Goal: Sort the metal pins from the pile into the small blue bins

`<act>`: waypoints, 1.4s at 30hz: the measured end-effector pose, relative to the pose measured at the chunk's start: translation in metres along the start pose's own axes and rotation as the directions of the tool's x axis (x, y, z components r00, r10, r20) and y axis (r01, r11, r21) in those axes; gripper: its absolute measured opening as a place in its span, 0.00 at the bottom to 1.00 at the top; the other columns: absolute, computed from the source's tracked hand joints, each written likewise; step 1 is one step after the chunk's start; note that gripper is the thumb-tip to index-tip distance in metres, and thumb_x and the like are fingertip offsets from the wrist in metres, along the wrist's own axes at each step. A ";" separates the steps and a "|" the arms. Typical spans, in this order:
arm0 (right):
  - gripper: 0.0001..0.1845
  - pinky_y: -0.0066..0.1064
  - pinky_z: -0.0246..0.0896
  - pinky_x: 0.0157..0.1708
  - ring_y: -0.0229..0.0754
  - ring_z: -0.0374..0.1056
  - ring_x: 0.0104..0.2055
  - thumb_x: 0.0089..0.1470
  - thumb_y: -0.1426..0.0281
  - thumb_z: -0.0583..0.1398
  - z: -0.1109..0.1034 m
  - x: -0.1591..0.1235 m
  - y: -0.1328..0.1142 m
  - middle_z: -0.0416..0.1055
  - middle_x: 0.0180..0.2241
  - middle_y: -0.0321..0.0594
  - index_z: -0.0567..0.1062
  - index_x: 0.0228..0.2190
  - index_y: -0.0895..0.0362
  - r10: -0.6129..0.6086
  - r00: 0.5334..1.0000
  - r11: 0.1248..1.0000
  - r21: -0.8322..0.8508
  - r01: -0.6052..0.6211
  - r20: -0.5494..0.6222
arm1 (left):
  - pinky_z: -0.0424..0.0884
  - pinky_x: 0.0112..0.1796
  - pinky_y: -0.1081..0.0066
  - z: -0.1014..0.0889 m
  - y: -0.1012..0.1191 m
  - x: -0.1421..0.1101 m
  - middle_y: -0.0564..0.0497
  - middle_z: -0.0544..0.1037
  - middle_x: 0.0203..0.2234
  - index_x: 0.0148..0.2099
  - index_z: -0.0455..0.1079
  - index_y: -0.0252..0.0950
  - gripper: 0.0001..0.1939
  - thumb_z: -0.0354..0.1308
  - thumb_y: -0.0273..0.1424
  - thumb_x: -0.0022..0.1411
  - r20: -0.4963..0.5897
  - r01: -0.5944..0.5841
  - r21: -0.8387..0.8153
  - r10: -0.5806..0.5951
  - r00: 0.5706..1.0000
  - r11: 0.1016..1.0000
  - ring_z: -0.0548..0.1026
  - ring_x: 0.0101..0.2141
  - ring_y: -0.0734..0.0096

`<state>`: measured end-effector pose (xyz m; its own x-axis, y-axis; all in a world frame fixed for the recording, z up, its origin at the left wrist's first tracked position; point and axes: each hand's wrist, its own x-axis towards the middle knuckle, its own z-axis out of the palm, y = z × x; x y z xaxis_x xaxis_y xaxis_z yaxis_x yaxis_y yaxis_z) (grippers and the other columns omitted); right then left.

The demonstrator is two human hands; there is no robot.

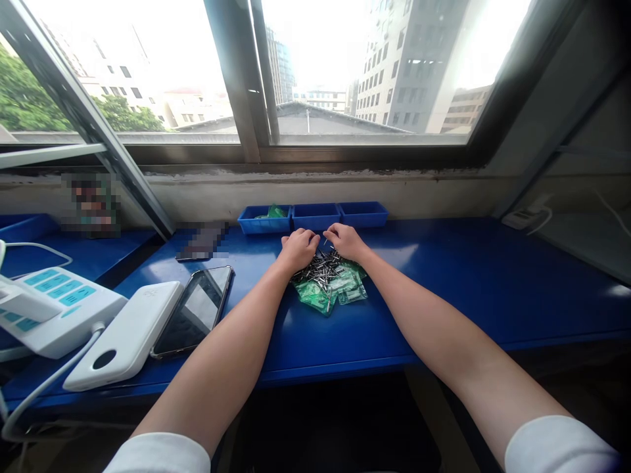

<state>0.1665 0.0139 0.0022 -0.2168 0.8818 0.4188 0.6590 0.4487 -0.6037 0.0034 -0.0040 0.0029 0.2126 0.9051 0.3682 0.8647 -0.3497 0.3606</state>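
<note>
A heap of small dark and silvery metal pins [323,268] lies on the blue table, on top of several green-tinted plastic bags [315,297]. My left hand [300,249] is at the heap's left edge with its fingers curled together; whatever it may hold is hidden. On the other side, my right hand [346,242] pinches thumb and finger around what looks like one thin metal pin [325,241], just above the heap. A small gap separates the two hands. Behind them stand three blue bins, the left bin [266,225] with green bags inside.
The middle bin [315,218] and right bin [363,215] line the wall below the window. At left are a phone [194,312], a white power bank [125,335], a power strip [64,302] with cables, and a blurred flat item [203,242]. The blue table's [345,358] front edge runs close by.
</note>
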 end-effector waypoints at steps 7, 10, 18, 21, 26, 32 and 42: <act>0.13 0.28 0.54 0.31 0.38 0.65 0.29 0.58 0.62 0.53 0.000 0.001 0.000 0.71 0.25 0.38 0.69 0.27 0.57 0.048 0.995 0.998 0.037 -0.045 -0.092 | 0.59 0.45 0.63 -0.004 0.006 -0.003 0.50 0.77 0.39 0.40 0.72 0.40 0.14 0.46 0.37 0.65 0.011 -0.180 -0.082 0.181 0.983 0.980 0.71 0.44 0.63; 0.14 0.28 0.54 0.31 0.38 0.64 0.28 0.58 0.61 0.52 0.001 0.001 0.000 0.71 0.25 0.37 0.67 0.26 0.56 0.034 0.997 0.997 0.067 -0.030 -0.063 | 0.59 0.45 0.63 -0.004 0.006 -0.004 0.50 0.77 0.38 0.38 0.72 0.39 0.13 0.45 0.34 0.65 -0.014 -0.163 -0.076 0.163 0.987 0.984 0.72 0.43 0.64; 0.19 0.28 0.53 0.29 0.37 0.63 0.25 0.58 0.55 0.50 0.002 -0.001 -0.002 0.68 0.22 0.35 0.65 0.24 0.55 0.014 1.000 0.996 0.087 -0.013 -0.011 | 0.58 0.41 0.64 -0.003 0.004 -0.002 0.50 0.77 0.32 0.33 0.71 0.38 0.16 0.45 0.37 0.66 -0.055 -0.182 -0.069 0.178 0.982 0.981 0.73 0.39 0.64; 0.23 0.29 0.54 0.30 0.36 0.62 0.25 0.57 0.53 0.50 0.002 -0.001 -0.003 0.68 0.21 0.36 0.65 0.20 0.56 -0.004 1.000 0.993 0.118 0.001 0.023 | 0.58 0.40 0.65 -0.002 0.001 -0.001 0.50 0.77 0.32 0.31 0.70 0.37 0.16 0.45 0.36 0.66 -0.065 -0.167 -0.046 0.164 0.984 0.985 0.73 0.38 0.64; 0.16 0.28 0.58 0.28 0.36 0.64 0.25 0.49 0.56 0.59 0.000 0.000 -0.003 0.70 0.22 0.34 0.69 0.27 0.56 0.005 0.999 0.882 0.471 -0.024 0.042 | 0.57 0.41 0.64 0.000 -0.002 0.000 0.50 0.76 0.32 0.33 0.70 0.38 0.16 0.44 0.35 0.67 -0.053 -0.140 -0.042 0.137 0.989 0.989 0.72 0.39 0.64; 0.12 0.28 0.57 0.25 0.37 0.64 0.25 0.42 0.61 0.62 -0.006 0.001 -0.003 0.73 0.24 0.37 0.72 0.28 0.57 0.039 0.997 0.791 0.608 -0.068 0.061 | 0.57 0.43 0.63 -0.001 0.001 -0.001 0.50 0.77 0.37 0.39 0.71 0.41 0.16 0.43 0.38 0.67 -0.025 -0.113 -0.041 0.112 0.993 0.993 0.72 0.42 0.63; 0.25 0.46 0.53 0.49 0.55 0.55 0.51 0.46 0.67 0.57 -0.021 0.004 0.027 0.71 0.47 0.45 0.69 0.49 0.57 0.056 0.948 0.942 -0.297 -0.154 -0.313 | 0.59 0.47 0.57 -0.004 -0.011 0.005 0.46 0.75 0.43 0.42 0.70 0.40 0.13 0.45 0.36 0.63 -0.045 0.163 0.046 -0.161 0.986 0.986 0.70 0.48 0.57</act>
<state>0.1988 0.0260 0.0020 0.0573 0.8159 0.5754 0.8683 0.2437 -0.4320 -0.0067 0.0035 0.0039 0.0498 0.9380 0.3432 0.9077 -0.1859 0.3762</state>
